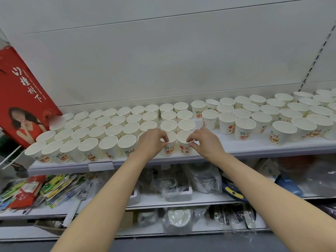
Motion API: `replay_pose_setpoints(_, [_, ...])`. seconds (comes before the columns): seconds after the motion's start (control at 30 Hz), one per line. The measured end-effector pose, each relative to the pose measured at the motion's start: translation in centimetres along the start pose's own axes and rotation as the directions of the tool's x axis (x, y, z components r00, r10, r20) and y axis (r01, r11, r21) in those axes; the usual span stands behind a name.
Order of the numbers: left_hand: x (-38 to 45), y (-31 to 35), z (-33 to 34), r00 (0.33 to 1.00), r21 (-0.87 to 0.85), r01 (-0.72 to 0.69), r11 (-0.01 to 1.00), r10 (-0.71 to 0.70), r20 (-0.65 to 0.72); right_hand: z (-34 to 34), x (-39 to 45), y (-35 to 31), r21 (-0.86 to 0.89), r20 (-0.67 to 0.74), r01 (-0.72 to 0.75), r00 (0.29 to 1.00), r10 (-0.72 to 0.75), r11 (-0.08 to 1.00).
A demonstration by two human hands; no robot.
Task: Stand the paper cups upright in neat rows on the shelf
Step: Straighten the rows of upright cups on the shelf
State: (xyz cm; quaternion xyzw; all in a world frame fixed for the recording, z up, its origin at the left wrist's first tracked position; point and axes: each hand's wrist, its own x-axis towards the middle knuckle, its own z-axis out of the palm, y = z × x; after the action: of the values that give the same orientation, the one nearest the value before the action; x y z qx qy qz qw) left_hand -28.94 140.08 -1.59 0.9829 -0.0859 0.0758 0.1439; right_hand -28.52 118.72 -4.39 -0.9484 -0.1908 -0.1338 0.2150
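Long white metal shelf (236, 142), carrying many white paper cups (112, 130) with red and green print, all upright in rows. At far left, tall red printed carton (27, 91), leaning. At front edge, left hand (151, 140) pinching rim of one front-row cup (170, 144); right hand (205, 140) pinching rim of neighbouring cup (183, 142).

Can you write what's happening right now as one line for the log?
left hand: pinches front cup rim | right hand: pinches next cup rim | cups: upright on shelf
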Motion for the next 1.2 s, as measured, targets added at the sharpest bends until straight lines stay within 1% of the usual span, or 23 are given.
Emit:
replay_pose_setpoints(0.2, [-0.3,-0.5,0.1,1.0,0.005,0.0,1.0,0.0,0.011,0.2,0.0,0.0,-0.008,0.012,-0.015,1.0,0.015,1.0])
replay_pose_setpoints(0.4, [-0.6,-0.9,0.1,1.0,-0.054,0.016,0.998,-0.015,0.017,0.4,0.1,-0.2,-0.013,0.014,-0.028,1.0,0.028,1.0])
replay_pose_setpoints(0.63, [-0.8,-0.1,0.4,1.0,-0.068,-0.008,0.998,0.009,0.013,0.0,-0.2,-0.2,-0.047,-0.029,-0.031,0.999,0.029,0.998])
replay_pose_setpoints(0.77, [-0.7,-0.2,0.2,0.999,-0.084,-0.009,0.996,0.005,-0.047,-0.2,-1.1,0.2,0.001,-0.089,-0.017,0.996,0.017,1.0])
replay_pose_setpoints(0.87, [-0.1,0.5,-0.1,0.995,-0.092,-0.033,0.995,0.024,-0.097,-0.9,-2.2,1.6,-0.004,-0.16,-0.025,0.987,0.024,1.0])
replay_pose_setpoints(1.03, [2.4,3.1,0.2,0.987,-0.129,-0.095,0.987,0.077,-0.14,-2.8,-3.4,6.0,-0.015,-0.236,-0.108,0.966,0.101,0.994])
replay_pose_setpoints(1.13, [5.4,4.6,0.6,0.988,-0.1,-0.083,0.991,0.069,-0.136,-4.6,-2.5,9.0,-0.029,-0.295,-0.144,0.947,0.129,0.989])
replay_pose_setpoints(1.2, [7.9,5.7,0.8,0.99,-0.081,-0.06,0.995,0.049,-0.129,-5.9,-1.1,10.9,-0.046,-0.318,-0.145,0.94,0.123,0.988])
